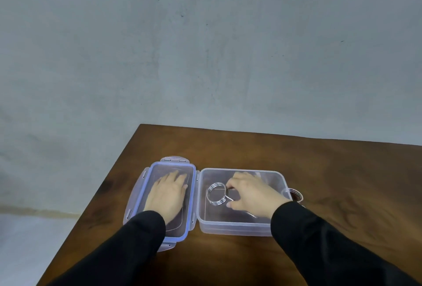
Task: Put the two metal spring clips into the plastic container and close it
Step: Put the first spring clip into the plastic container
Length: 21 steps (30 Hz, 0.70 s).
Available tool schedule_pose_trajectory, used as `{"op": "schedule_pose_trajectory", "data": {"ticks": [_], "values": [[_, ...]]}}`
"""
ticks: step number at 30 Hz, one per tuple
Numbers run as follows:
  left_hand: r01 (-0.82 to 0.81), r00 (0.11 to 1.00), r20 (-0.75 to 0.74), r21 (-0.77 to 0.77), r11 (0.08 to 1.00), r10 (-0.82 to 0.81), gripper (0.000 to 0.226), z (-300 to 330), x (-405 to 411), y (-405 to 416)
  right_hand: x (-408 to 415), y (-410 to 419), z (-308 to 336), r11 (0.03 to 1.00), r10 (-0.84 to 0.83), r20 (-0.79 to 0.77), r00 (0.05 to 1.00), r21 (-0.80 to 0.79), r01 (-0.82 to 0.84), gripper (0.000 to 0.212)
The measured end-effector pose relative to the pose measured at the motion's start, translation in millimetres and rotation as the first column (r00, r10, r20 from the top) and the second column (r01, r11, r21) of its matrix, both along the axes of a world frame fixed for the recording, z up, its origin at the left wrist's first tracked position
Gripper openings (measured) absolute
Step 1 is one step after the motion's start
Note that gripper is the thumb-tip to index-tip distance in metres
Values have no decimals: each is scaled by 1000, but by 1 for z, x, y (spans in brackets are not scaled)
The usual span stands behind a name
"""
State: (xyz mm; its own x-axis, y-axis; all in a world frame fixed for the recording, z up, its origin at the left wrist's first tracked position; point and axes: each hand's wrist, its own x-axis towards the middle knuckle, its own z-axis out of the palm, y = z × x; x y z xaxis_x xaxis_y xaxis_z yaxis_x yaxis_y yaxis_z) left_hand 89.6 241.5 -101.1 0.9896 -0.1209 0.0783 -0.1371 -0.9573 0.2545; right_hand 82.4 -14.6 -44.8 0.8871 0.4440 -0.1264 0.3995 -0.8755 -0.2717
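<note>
A clear plastic container [239,226] stands open on the brown table. Its lid [193,194], edged in blue, lies upside down just left of it. My left hand [167,194] rests flat on the lid, fingers spread. Inside the container lies one metal spring clip [215,194], a coil of wire with straight legs. My right hand [249,191] reaches into the container, its fingertips pinched on that clip's leg. The second spring clip [295,194] sits on the table just past the container's right wall, partly hidden by my right sleeve.
The wooden table [342,171] extends far to the right and behind the container. Its left edge runs diagonally close to the lid, with grey floor beyond. A grey wall rises behind the table.
</note>
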Motion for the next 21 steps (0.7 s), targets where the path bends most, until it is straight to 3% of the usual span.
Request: {"op": "schedule_pose_trajectory", "data": {"ticks": [3,12,21], "values": [[14,998,-67,-19,1000,-15,45,-15,1,0,6,6,-10,999,30,-36,999,-35,-31,45],[-3,999,-49,1,1000,3,51,-27,-2,1,7,10,-21,992,116,-99,988,-40,-121,41],[-6,999,-53,17,1000,7,51,-28,-2,1,10,6,-27,995,89,-114,990,-33,-94,44]]}}
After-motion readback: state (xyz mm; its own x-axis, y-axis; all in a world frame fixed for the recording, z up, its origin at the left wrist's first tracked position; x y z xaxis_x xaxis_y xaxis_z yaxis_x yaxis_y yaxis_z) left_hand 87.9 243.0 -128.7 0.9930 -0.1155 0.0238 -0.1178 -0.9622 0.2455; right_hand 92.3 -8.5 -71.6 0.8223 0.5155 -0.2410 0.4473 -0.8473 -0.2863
